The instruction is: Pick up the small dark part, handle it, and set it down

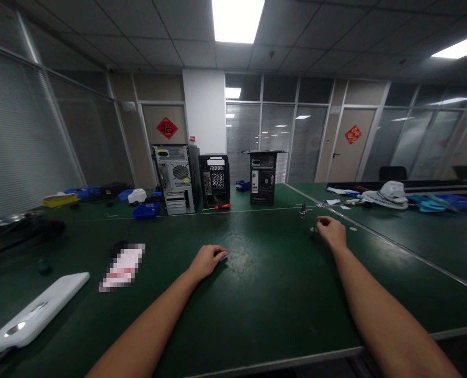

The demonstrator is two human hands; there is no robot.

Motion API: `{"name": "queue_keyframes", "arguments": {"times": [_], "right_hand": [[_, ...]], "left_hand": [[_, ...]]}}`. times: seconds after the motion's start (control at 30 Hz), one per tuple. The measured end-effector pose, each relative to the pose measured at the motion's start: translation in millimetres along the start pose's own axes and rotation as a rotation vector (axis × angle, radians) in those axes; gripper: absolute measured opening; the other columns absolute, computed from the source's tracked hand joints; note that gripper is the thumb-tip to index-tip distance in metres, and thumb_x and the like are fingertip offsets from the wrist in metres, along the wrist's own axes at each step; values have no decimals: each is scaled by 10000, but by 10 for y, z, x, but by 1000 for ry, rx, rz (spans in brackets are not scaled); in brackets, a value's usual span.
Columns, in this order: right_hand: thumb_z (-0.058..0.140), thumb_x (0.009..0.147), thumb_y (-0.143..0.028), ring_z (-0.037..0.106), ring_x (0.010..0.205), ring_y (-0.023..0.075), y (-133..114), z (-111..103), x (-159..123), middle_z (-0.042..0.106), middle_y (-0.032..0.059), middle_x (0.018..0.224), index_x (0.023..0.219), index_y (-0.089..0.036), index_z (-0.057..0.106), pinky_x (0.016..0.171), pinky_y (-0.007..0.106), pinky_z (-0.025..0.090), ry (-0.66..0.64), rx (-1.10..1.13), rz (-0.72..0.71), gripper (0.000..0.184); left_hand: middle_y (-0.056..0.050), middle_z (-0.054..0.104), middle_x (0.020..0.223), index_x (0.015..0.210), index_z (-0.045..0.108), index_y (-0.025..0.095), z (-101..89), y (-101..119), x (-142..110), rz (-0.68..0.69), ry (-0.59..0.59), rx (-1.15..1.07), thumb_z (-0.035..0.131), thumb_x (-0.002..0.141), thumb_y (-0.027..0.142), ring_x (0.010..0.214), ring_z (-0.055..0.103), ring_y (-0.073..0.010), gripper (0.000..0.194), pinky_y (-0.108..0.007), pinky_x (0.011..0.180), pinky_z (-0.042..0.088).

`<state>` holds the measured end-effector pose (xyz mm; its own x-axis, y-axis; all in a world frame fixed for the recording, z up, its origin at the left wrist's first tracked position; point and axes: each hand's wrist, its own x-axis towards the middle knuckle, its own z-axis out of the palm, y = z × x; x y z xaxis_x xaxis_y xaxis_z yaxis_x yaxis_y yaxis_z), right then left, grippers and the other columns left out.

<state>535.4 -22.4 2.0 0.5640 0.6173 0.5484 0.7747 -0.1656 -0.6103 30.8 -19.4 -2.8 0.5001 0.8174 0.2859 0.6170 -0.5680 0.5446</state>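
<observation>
My left hand (209, 261) rests low over the green table (265, 310), its fingers curled together. A small pale edge shows at its fingertips, too small to name. Farther right and forward, my right hand (333, 232) is closed in a pinch. At its fingertips is a small shiny metal part (312, 231), whose kind I cannot make out. Just beyond stands a small dark metal piece (303, 210). A small round flat disc (353, 229) lies to the right of my right hand.
Three computer cases (176, 178) stand at the back, with a red-handled screwdriver (222, 206) before them. Blue bins (146, 210) sit at left. A white device (36, 315) and a blurred-out pink-white item (123, 268) lie nearer. A white cap (393, 194) is at right.
</observation>
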Motion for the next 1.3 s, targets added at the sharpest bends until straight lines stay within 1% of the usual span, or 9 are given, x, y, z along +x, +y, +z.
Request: {"name": "queue_keyframes", "arguments": {"times": [0.1,0.2,0.3,0.47,0.67,0.8,1.0,1.13,1.3], "right_hand": [[646,789,-387,702,872,240,60,-12,7,773,90,944,1003,-200,782,803,329,516,-48,16,8,315],[662,784,-455,704,893,258,89,14,8,776,93,956,974,-204,788,796,344,519,-135,-3,14,339],[671,782,-443,703,920,266,105,41,11,779,95,967,974,-215,800,820,354,515,-204,-29,1,325],[673,779,-392,704,926,252,131,78,5,780,86,986,1028,-212,792,830,350,516,-194,15,30,329],[697,743,-456,695,886,255,169,129,-20,776,95,958,1001,-205,797,809,357,514,-179,71,49,374],[675,757,-482,690,866,241,198,163,-20,772,87,950,1000,-206,785,806,357,512,-154,95,18,384],[673,763,-449,697,858,236,212,206,-19,770,87,938,986,-207,785,809,354,515,-202,86,-4,347],[646,792,-437,702,815,219,216,217,-18,770,86,955,1034,-208,772,797,351,535,-179,143,37,357],[664,784,-388,709,698,189,177,215,-35,772,97,949,1059,-177,756,749,332,563,-241,227,101,358]], "left_hand": [[-56,780,1068,1049,783,195,-5,6,-6,5,1,-4,528,942,443,999,704,-228,372,-259,881,474],[-55,780,1065,1051,782,191,-11,17,-9,2,1,-9,532,941,437,992,704,-225,368,-261,873,472],[-57,779,1070,1053,781,188,-13,29,-2,-8,-10,-11,533,937,430,992,703,-226,366,-264,867,473],[-63,777,1083,1056,780,188,-14,35,10,-18,-21,-7,533,933,433,1012,699,-234,369,-273,886,472],[-61,775,1090,1056,780,189,-9,27,-1,-16,-18,-8,542,928,424,1022,700,-234,358,-276,901,478],[-61,776,1085,1060,780,190,-17,40,-8,-17,-19,-12,537,930,431,1013,704,-233,365,-269,889,486],[-52,775,1096,1070,777,199,-14,32,-8,-26,-25,13,528,938,426,1017,702,-224,362,-250,891,482],[-55,774,1100,1075,776,194,-9,9,-10,-20,-28,7,525,941,432,1017,701,-226,371,-255,894,486],[-57,771,1114,1076,780,196,-13,10,-10,-14,-29,-8,522,939,435,1034,698,-235,378,-271,914,491]]}}
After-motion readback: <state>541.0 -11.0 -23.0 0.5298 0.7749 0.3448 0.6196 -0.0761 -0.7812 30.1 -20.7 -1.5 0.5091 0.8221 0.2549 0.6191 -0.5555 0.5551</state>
